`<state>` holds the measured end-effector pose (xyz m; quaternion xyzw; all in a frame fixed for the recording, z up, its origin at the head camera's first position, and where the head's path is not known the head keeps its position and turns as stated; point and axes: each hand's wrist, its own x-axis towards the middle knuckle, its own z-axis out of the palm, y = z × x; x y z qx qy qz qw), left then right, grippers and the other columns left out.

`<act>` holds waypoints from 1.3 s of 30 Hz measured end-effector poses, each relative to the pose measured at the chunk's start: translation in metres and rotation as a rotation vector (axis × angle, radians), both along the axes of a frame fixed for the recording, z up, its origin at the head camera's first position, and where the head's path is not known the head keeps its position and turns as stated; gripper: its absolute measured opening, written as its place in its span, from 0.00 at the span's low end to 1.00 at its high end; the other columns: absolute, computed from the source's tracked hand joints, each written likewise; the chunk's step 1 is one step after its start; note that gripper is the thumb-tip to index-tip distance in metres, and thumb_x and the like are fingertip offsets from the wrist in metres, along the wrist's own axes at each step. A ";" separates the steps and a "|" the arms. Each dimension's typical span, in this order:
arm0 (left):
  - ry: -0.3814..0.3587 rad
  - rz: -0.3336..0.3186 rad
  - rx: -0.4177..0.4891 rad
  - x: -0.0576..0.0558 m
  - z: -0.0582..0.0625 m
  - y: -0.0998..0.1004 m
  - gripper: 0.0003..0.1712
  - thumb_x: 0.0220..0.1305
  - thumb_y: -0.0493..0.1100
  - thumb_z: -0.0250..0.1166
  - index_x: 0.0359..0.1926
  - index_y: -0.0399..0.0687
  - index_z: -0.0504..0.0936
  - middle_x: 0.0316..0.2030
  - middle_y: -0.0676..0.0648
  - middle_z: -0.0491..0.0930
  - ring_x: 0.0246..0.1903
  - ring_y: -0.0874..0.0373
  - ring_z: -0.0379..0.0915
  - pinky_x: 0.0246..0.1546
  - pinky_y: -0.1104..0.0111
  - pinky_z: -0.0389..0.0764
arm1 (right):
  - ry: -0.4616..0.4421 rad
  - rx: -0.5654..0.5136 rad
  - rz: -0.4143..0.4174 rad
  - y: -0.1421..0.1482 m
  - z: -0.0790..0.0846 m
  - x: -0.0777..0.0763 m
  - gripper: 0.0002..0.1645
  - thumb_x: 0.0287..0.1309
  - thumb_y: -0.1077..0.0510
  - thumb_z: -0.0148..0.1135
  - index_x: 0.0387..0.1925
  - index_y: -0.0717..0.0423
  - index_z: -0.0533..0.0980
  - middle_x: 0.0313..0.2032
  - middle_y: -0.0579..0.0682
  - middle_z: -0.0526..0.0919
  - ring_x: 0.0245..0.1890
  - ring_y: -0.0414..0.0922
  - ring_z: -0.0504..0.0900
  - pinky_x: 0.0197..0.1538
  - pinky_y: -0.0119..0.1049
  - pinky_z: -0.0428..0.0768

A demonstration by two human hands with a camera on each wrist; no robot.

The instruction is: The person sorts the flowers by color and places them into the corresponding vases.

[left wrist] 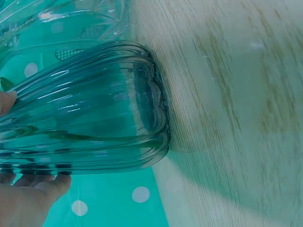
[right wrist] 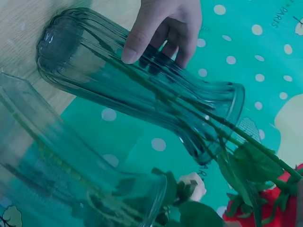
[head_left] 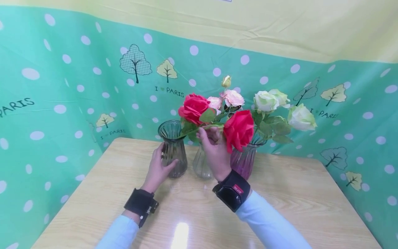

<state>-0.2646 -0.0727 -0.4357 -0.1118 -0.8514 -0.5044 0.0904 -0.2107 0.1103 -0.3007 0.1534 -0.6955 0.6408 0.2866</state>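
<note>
A dark grey, ribbed glass vase (head_left: 175, 155) stands upright at the left of the row of vases. My left hand (head_left: 155, 171) grips its side, thumb in front and fingers around the far side. Just right of its rim, my right hand (head_left: 217, 152) pinches a green stem between thumb and fingers. A red rose (head_left: 239, 130) hangs to the right of that hand, and a second red rose (head_left: 194, 108) is above and left of it. In the right wrist view, green stems (right wrist: 161, 92) run through the vase's mouth and down inside the glass.
A clear glass vase (head_left: 201, 166) in the middle stands behind my right hand, with pale pink roses (head_left: 234, 98) above it. To the right, a purple vase (head_left: 242, 162) holds white-green roses (head_left: 301, 117). A wooden table (head_left: 192, 214) bears them, before a green dotted curtain (head_left: 77, 114).
</note>
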 end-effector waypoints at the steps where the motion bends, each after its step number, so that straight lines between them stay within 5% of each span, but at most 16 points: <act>1: 0.000 0.000 0.001 0.000 0.000 0.000 0.51 0.57 0.49 0.66 0.72 0.40 0.45 0.68 0.34 0.53 0.65 0.39 0.56 0.65 0.47 0.62 | 0.008 0.012 -0.010 -0.002 0.000 -0.002 0.10 0.61 0.61 0.58 0.38 0.68 0.76 0.33 0.64 0.83 0.34 0.60 0.84 0.41 0.33 0.85; 11: 0.060 -0.004 0.003 0.000 -0.002 0.000 0.50 0.56 0.45 0.67 0.71 0.37 0.47 0.65 0.33 0.57 0.63 0.39 0.60 0.62 0.49 0.68 | 0.056 0.120 -0.064 -0.023 0.013 0.000 0.08 0.57 0.66 0.60 0.35 0.71 0.75 0.29 0.66 0.83 0.29 0.55 0.83 0.32 0.27 0.82; 16: 0.068 -0.005 0.004 0.000 -0.002 0.000 0.51 0.56 0.45 0.68 0.71 0.38 0.47 0.65 0.33 0.57 0.63 0.39 0.59 0.62 0.48 0.67 | 0.118 0.292 -0.146 -0.022 0.001 -0.017 0.14 0.58 0.62 0.61 0.43 0.66 0.69 0.27 0.57 0.79 0.26 0.46 0.80 0.30 0.28 0.79; 22: 0.083 -0.007 0.017 0.001 -0.003 -0.001 0.50 0.56 0.44 0.68 0.71 0.38 0.47 0.65 0.34 0.57 0.62 0.40 0.60 0.62 0.48 0.68 | 0.173 0.568 -0.328 -0.022 -0.016 -0.029 0.24 0.56 0.58 0.64 0.48 0.63 0.65 0.42 0.57 0.74 0.48 0.49 0.74 0.49 0.42 0.81; 26: 0.080 -0.013 0.023 0.001 -0.004 0.000 0.50 0.56 0.43 0.68 0.71 0.38 0.47 0.65 0.34 0.58 0.62 0.40 0.61 0.61 0.49 0.69 | 0.115 0.514 -0.287 -0.025 -0.026 -0.033 0.28 0.54 0.60 0.66 0.52 0.65 0.63 0.48 0.59 0.72 0.54 0.52 0.71 0.56 0.47 0.77; 30: 0.094 -0.010 0.027 0.002 -0.005 0.000 0.50 0.56 0.42 0.68 0.71 0.38 0.48 0.64 0.34 0.59 0.62 0.41 0.61 0.61 0.49 0.69 | 0.009 0.451 -0.266 -0.030 -0.034 -0.034 0.24 0.54 0.57 0.66 0.48 0.64 0.67 0.44 0.57 0.76 0.51 0.51 0.75 0.53 0.45 0.78; 39: 0.092 -0.004 0.027 0.001 -0.003 0.000 0.49 0.56 0.43 0.68 0.71 0.38 0.48 0.64 0.34 0.59 0.62 0.41 0.61 0.61 0.49 0.69 | -0.096 0.280 -0.177 -0.037 -0.035 -0.037 0.24 0.56 0.55 0.65 0.50 0.61 0.68 0.46 0.55 0.77 0.51 0.49 0.76 0.54 0.43 0.78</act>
